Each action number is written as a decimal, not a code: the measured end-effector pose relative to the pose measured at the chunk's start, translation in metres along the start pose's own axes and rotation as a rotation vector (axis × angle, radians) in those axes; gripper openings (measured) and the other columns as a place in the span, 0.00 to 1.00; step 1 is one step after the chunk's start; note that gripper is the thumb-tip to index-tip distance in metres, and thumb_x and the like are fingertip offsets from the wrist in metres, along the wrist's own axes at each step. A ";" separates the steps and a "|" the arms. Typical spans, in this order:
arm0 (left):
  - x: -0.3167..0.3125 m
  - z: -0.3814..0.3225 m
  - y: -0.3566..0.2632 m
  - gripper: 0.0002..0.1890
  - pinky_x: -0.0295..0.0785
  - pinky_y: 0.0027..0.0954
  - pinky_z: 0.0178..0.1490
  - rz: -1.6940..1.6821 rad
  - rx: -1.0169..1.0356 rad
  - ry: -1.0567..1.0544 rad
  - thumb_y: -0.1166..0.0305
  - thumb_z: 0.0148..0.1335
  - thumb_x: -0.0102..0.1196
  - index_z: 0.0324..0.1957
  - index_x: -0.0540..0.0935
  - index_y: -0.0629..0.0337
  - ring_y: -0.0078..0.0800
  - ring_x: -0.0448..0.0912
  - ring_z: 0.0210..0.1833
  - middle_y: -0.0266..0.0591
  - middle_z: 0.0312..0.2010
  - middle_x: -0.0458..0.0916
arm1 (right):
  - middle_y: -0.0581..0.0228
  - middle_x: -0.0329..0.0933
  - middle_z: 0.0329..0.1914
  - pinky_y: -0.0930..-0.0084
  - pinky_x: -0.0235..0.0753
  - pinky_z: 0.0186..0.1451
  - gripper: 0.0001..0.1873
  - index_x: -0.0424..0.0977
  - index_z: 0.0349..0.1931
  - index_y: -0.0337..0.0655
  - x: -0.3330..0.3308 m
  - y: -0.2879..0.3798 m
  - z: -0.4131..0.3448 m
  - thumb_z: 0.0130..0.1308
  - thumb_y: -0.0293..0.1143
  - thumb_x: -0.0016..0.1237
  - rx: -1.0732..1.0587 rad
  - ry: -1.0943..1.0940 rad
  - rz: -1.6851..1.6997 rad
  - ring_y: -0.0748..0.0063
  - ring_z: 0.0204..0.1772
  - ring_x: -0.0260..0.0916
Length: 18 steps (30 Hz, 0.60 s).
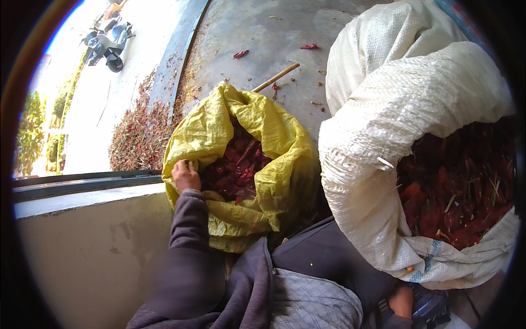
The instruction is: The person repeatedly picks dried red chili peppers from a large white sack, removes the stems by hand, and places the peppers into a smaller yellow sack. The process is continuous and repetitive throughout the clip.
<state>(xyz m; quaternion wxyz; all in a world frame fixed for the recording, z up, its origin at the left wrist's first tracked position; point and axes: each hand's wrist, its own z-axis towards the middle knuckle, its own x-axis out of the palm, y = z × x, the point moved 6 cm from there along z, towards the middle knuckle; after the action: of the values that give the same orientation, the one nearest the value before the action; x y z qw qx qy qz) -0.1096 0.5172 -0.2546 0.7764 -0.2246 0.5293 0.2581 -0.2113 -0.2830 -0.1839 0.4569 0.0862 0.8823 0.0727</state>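
My left hand (185, 176) is at the left rim of a yellow woven sack (283, 140), its fingers bent onto the folded plastic. Dark red dried chili peppers (236, 168) lie inside the sack's open mouth. Low at the right, my right hand (402, 301) hangs beside my leg, next to a dark blue plastic crate (429, 306); its fingers are partly hidden. A large white woven sack (370, 160) with a rolled-down rim stands to my right. More dried chilies (456, 189), mixed with pale stems, show inside it.
A bamboo stick (276, 77) juts out behind the yellow sack. Stray chilies (241, 54) and bits lie on the concrete floor (246, 33). A low wall (94, 242) runs along my left. Past the door track are a heap of chili stems (137, 142) and a parked scooter (107, 45).
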 end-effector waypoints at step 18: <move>-0.009 -0.027 -0.061 0.10 0.78 0.45 0.47 -0.410 0.509 0.508 0.65 0.62 0.68 0.40 0.85 0.60 0.52 0.84 0.42 0.51 0.37 0.86 | 0.47 0.81 0.40 0.57 0.78 0.44 0.10 0.79 0.43 0.34 0.012 0.006 0.006 0.66 0.29 0.59 0.029 -0.008 -0.052 0.42 0.42 0.79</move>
<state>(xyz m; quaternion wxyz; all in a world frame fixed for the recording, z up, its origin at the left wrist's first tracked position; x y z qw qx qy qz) -0.0927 0.4523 -0.2510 0.6873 -0.1829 0.6952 -0.1046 -0.2129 -0.2736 -0.1958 0.4610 0.0702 0.8833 0.0479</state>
